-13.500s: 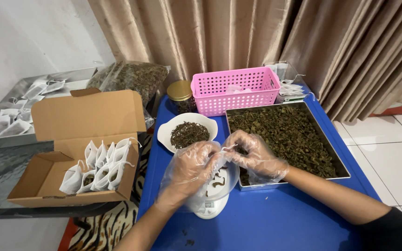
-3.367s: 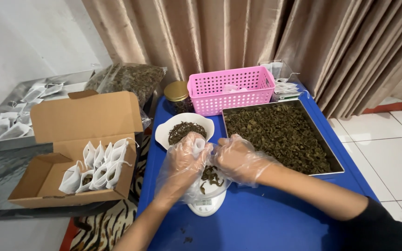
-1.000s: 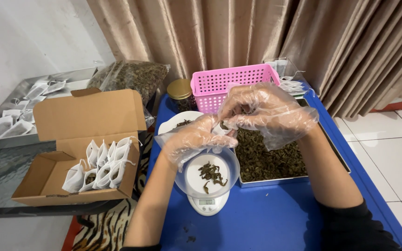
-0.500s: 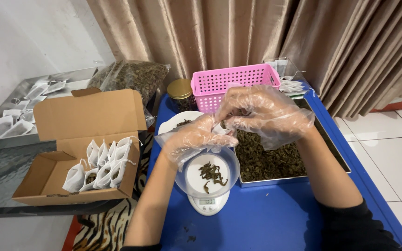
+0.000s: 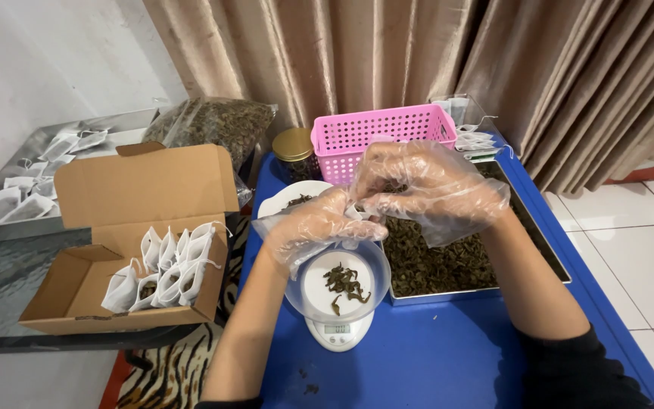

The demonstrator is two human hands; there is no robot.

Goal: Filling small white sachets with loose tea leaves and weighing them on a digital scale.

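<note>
Pinching a small white filter bag [image 5: 355, 213] between both gloved hands, we hold it just above the scale's clear bowl [image 5: 337, 282]; our left hand [image 5: 313, 229] and right hand [image 5: 427, 184] are closed narrowly on its mouth. Opening it well probably means keeping the mouth spread over the bowl, so the few dried leaves [image 5: 346, 280] below can go in cleanly. Beyond our right fingers lies the metal tray of leaves [image 5: 448, 257], further the pink basket [image 5: 384, 132]; past our left fingers the cardboard box [image 5: 139, 242] of filled bags, nothing blocking
</note>
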